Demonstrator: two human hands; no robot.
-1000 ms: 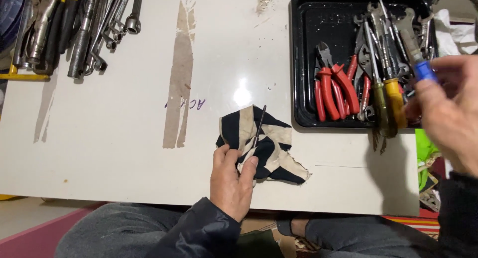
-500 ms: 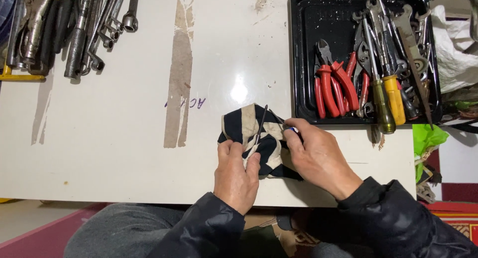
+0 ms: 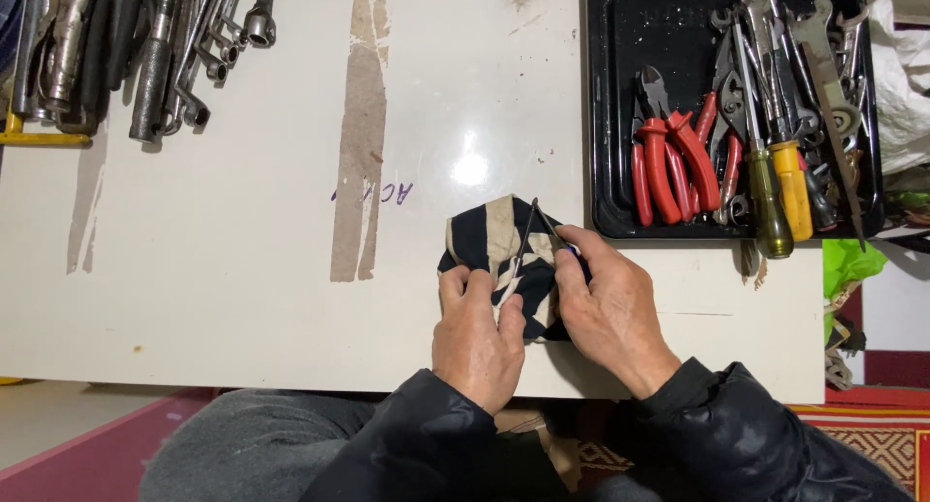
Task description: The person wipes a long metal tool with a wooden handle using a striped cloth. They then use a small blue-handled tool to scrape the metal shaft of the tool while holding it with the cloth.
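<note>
While the striped rag [image 3: 499, 260] lies bunched near the front edge of the white table [image 3: 242, 269], I've got both hands on it, dark navy and cream folds piled up under my fingers. Across the top of it sits a slim dark metal tool [image 3: 536, 229], two thin legs meeting in a point at the far end; it looks like tweezers or a small pair of dividers, and I can't say which. My left hand [image 3: 477, 335] presses down on the near left of the cloth, fingers curled over the fabric, thumb by one thin leg of the tool. My right hand [image 3: 608, 308] comes in from the right, fingertips pinched closed on the other leg just where it meets the rag. Out to the right, well apart from the cloth, a black tray [image 3: 620, 37] holds a jumble: red-handled pliers [image 3: 668, 163], a green-handled screwdriver [image 3: 770, 197], a yellow-handled screwdriver [image 3: 792, 172] and grey wrenches. Far left, at the back corner of the table, a heap of steel spanners [image 3: 174, 37] lies fanned out. A brown strip of torn tape [image 3: 360, 124] runs down the tabletop between them.
</note>
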